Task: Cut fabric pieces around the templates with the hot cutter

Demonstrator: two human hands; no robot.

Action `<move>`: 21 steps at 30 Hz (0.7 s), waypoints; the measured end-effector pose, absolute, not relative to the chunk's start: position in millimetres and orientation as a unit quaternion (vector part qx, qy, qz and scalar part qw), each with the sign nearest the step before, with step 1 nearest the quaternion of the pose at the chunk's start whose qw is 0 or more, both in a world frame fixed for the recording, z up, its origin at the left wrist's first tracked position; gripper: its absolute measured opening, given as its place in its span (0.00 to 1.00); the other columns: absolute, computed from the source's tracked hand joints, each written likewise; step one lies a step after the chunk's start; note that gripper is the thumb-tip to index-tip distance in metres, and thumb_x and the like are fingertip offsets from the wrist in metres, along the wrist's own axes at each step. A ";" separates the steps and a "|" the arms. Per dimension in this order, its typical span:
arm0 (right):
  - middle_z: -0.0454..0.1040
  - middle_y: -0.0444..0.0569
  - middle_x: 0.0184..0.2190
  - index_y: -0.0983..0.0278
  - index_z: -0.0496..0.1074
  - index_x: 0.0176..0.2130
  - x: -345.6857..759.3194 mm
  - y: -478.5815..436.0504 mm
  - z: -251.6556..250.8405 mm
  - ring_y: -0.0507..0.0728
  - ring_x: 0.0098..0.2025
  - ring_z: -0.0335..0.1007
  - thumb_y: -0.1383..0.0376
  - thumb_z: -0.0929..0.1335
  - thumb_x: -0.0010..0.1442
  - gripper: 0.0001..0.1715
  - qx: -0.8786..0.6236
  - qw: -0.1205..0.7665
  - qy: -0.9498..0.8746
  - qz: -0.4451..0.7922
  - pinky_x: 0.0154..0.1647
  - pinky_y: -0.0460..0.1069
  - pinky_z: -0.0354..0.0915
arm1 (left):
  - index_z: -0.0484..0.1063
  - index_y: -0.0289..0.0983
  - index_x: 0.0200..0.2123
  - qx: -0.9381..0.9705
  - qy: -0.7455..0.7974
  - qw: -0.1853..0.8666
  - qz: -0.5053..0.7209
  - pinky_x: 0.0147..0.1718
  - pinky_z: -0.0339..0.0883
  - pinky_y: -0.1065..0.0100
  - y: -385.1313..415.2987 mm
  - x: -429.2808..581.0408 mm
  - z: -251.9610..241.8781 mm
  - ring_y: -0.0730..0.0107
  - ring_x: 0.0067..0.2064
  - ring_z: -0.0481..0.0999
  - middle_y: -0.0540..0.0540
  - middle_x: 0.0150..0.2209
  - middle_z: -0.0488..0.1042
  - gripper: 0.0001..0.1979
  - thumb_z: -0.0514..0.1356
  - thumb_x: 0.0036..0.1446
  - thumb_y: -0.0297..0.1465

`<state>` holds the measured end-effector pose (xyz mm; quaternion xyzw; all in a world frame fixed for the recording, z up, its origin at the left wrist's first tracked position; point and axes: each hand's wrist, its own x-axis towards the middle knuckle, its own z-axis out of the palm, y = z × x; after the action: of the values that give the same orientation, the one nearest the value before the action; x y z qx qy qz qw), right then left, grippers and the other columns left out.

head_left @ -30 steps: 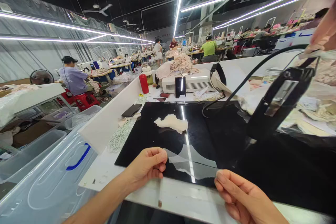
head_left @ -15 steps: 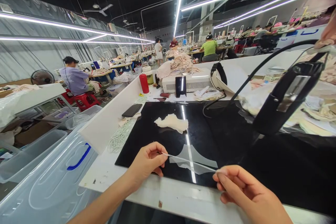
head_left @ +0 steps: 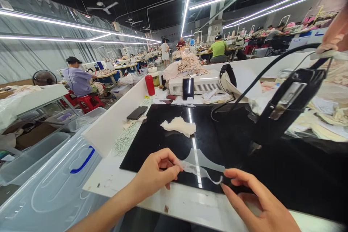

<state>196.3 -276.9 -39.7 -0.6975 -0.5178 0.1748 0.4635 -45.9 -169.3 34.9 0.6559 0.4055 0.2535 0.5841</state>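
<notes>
My left hand (head_left: pixel 157 172) pinches one end of a thin, see-through white strip (head_left: pixel 199 172) just above the near edge of a glossy black board (head_left: pixel 217 141). The strip sags in a loop toward my right hand (head_left: pixel 252 199), whose fingers are stretched out and loosely spread, fingertips beside the strip's other end. Whether those fingertips still touch it is unclear. A crumpled cream fabric piece (head_left: pixel 178 126) lies farther back on the board.
A black lamp head (head_left: pixel 290 101) on a curved arm hangs over the right of the board. A phone (head_left: pixel 137 112), a red bottle (head_left: pixel 149 85) and a white machine (head_left: pixel 201 84) stand behind. Clear plastic bins (head_left: pixel 51 185) sit at left. Other people work at distant tables.
The strip was stretched taut between both hands; now it hangs slack in a loop. My right hand has opened its fingers, and my left hand keeps its pinch.
</notes>
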 end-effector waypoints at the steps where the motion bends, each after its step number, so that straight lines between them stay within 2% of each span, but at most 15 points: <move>1: 0.80 0.49 0.43 0.55 0.77 0.48 195.7 -277.1 -38.9 0.59 0.35 0.79 0.45 0.71 0.57 0.25 -0.688 0.464 -0.541 0.136 0.34 0.49 0.76 | 0.72 0.36 0.33 0.669 0.411 0.572 0.239 0.22 0.66 0.75 -171.3 -44.2 37.7 0.73 0.29 0.69 0.50 0.28 0.71 0.04 0.62 0.57 0.31; 3: 0.79 0.51 0.50 0.54 0.75 0.54 188.6 -276.7 -35.0 0.64 0.45 0.79 0.48 0.72 0.58 0.27 -0.657 0.468 -0.586 0.084 0.44 0.53 0.77 | 0.73 0.36 0.34 0.696 0.415 0.545 0.217 0.23 0.62 0.77 -175.0 -40.2 42.8 0.77 0.27 0.67 0.52 0.27 0.72 0.04 0.62 0.58 0.31; 6: 0.76 0.51 0.56 0.53 0.72 0.60 172.1 -270.4 -30.1 0.67 0.57 0.73 0.51 0.72 0.61 0.29 -0.603 0.476 -0.634 0.084 0.57 0.58 0.71 | 0.74 0.37 0.34 0.742 0.397 0.505 0.192 0.25 0.59 0.77 -178.6 -33.2 50.4 0.78 0.28 0.68 0.52 0.29 0.73 0.02 0.61 0.58 0.30; 9: 0.74 0.48 0.59 0.50 0.70 0.62 164.4 -256.5 -27.7 0.65 0.62 0.68 0.54 0.72 0.62 0.29 -0.562 0.475 -0.661 0.148 0.61 0.59 0.68 | 0.73 0.37 0.34 0.778 0.364 0.488 0.157 0.27 0.60 0.75 -178.4 -27.7 59.1 0.76 0.30 0.70 0.52 0.31 0.76 0.02 0.61 0.56 0.28; 13: 0.78 0.46 0.54 0.49 0.76 0.56 170.4 -240.0 -12.6 0.64 0.58 0.72 0.55 0.74 0.59 0.24 -0.536 0.431 -0.647 0.329 0.61 0.58 0.67 | 0.73 0.37 0.34 0.809 0.311 0.477 0.145 0.29 0.61 0.75 -170.6 -24.4 69.6 0.77 0.31 0.69 0.52 0.32 0.76 0.03 0.60 0.55 0.26; 18: 0.80 0.45 0.48 0.53 0.80 0.49 177.4 -236.4 13.4 0.65 0.54 0.72 0.59 0.78 0.49 0.26 -0.512 0.410 -0.584 0.478 0.61 0.56 0.64 | 0.75 0.37 0.35 0.816 0.281 0.491 0.119 0.30 0.62 0.74 -156.5 -23.0 76.6 0.75 0.31 0.69 0.51 0.33 0.76 0.05 0.60 0.54 0.26; 20: 0.80 0.43 0.44 0.53 0.81 0.45 177.5 -235.8 17.1 0.63 0.51 0.73 0.60 0.77 0.49 0.21 -0.499 0.416 -0.572 0.501 0.58 0.54 0.65 | 0.75 0.37 0.35 0.812 0.274 0.504 0.112 0.30 0.61 0.74 -152.4 -21.7 77.5 0.75 0.31 0.69 0.51 0.32 0.76 0.05 0.59 0.55 0.27; 21: 0.80 0.43 0.40 0.54 0.82 0.41 177.0 -235.2 17.3 0.62 0.47 0.73 0.60 0.76 0.50 0.16 -0.500 0.416 -0.566 0.507 0.55 0.52 0.66 | 0.75 0.37 0.35 0.809 0.271 0.510 0.109 0.29 0.60 0.74 -150.8 -20.5 77.4 0.75 0.30 0.68 0.51 0.31 0.75 0.06 0.59 0.55 0.27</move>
<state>177.0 -235.2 17.3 -0.5000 -0.5656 0.5067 0.4164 -20.5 -150.8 77.4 0.8089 0.2711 0.1091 0.5101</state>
